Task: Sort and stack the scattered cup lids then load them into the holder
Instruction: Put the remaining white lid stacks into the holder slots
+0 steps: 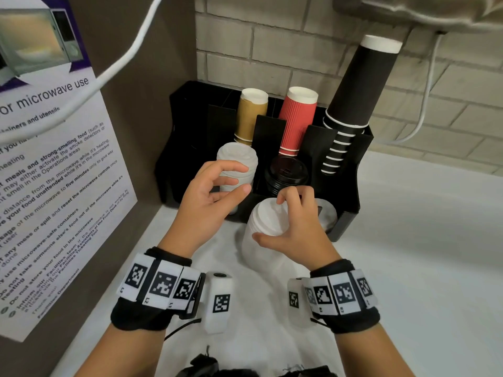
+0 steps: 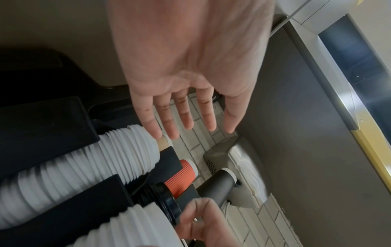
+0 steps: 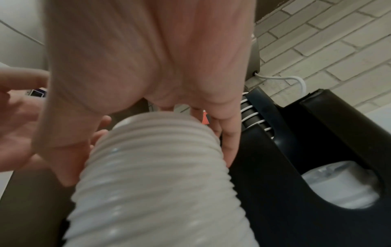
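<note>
Judging by the holder [image 1: 351, 197], most lids were loaded; right hand [image 1: 299, 229] gripped the last white stack [image 1: 265, 227], left hand [image 1: 209, 197] loose, empty.

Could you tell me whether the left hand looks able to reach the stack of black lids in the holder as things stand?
Probably yes. The left hand is open and holds nothing, and the black lids sit uncovered at the holder's front. The right hand, gripping a white lid stack, sits just below them but not over them.
</note>
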Demonstrator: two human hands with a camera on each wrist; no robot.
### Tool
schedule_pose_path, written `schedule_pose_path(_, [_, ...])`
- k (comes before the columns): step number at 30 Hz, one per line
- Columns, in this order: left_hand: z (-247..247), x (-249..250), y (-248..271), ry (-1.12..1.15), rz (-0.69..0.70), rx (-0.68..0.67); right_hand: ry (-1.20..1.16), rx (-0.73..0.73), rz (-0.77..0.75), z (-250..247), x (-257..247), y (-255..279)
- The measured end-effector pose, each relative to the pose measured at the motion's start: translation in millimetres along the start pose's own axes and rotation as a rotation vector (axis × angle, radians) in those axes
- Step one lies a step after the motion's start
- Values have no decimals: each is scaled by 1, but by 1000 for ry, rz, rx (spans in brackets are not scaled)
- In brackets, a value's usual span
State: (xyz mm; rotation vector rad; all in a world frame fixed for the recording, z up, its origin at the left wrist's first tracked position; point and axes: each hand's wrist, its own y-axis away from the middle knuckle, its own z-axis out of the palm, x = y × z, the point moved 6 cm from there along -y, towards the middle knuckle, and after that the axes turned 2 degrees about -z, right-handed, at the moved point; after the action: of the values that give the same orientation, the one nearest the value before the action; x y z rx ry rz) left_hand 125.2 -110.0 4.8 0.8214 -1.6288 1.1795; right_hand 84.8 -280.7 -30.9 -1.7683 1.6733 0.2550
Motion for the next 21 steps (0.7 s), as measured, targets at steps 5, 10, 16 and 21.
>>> schedule_pose_path(5, [-1,-1,-1,-4,-3,0,-37,7,-4,-1,-2,-1])
schedule_pose_path(10, [-2,-6,-1,-25,-20,-12,-66,55,-13,-17,-8,-2])
schedule_pose_path(16, [25,-14,6,21,-139,-303,-343,18,1,-35,-25,-2])
schedule_pose_path(21, [37,-9,8,105,-129,-338,-533,-107,-10,-33,-34,0])
